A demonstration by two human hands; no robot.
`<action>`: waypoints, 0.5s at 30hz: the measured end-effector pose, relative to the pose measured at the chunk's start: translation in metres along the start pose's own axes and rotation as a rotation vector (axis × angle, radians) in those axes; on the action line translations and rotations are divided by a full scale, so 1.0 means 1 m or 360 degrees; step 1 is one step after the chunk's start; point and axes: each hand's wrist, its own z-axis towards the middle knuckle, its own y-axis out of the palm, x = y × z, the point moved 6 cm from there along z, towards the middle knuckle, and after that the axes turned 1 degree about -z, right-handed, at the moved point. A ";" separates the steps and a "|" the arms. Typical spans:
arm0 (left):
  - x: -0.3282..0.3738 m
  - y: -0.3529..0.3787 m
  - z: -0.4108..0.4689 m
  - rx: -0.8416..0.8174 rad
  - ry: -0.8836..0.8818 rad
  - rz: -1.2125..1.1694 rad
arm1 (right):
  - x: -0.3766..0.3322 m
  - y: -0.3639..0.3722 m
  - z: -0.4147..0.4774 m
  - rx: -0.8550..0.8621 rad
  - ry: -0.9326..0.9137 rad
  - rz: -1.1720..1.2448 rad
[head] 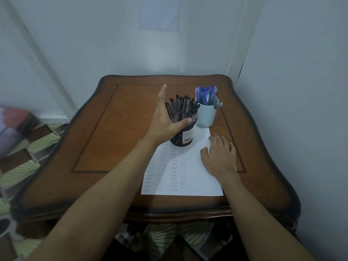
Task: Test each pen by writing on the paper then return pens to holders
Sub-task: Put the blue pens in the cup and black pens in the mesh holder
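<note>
A white paper [190,172] lies on the wooden table [116,129], its left half covered with columns of the handwritten word "test". At the paper's far end stands a black holder [183,137] packed with several black pens [181,110]. Just right of it, a light blue cup [206,116] holds several blue pens [205,95]. My left hand [163,121] is spread against the left side of the black pens, fingers straight, thumb reaching toward the holder's rim. My right hand [220,157] rests flat on the paper's right edge.
Pale walls close in behind and to the right of the table. To the left are a patterned floor [24,157] and a blurred colourful object [15,127]. The table's near edge [169,208] is curved and dark.
</note>
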 end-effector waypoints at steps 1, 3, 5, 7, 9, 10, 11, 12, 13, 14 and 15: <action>0.000 0.000 0.001 0.0006 -0.0050 -0.0011 | 0.000 0.000 0.000 0.0003 0.0000 0.0001; -0.001 -0.002 0.006 0.0068 -0.0101 -0.0048 | 0.000 0.000 0.000 0.0007 0.0003 -0.0006; -0.002 -0.004 0.010 0.0149 -0.0114 -0.0003 | 0.000 0.000 0.000 0.0011 0.0008 -0.0012; -0.004 -0.004 0.011 0.0203 -0.0094 0.0128 | 0.000 0.000 0.000 0.0009 0.0006 -0.0007; -0.003 -0.002 0.010 0.0206 -0.0027 0.0237 | 0.000 0.001 0.000 0.0002 0.0005 -0.0016; -0.002 -0.001 0.009 0.0184 0.0035 0.0241 | 0.000 0.001 0.000 0.0000 0.0006 -0.0021; 0.002 -0.002 0.008 0.0151 0.0124 0.0225 | 0.000 0.001 0.000 -0.0002 0.0008 -0.0024; 0.005 -0.003 0.007 0.0118 0.0223 0.0212 | 0.000 0.001 0.001 -0.0003 0.0008 -0.0028; 0.009 -0.004 0.007 0.0088 0.0327 0.0222 | 0.000 0.001 0.001 -0.0004 0.0008 -0.0031; 0.013 -0.004 0.007 0.0063 0.0420 0.0242 | 0.000 0.001 0.000 -0.0004 0.0006 -0.0032; 0.014 -0.003 0.008 0.0057 0.0475 0.0275 | 0.000 0.001 0.000 -0.0003 0.0002 -0.0031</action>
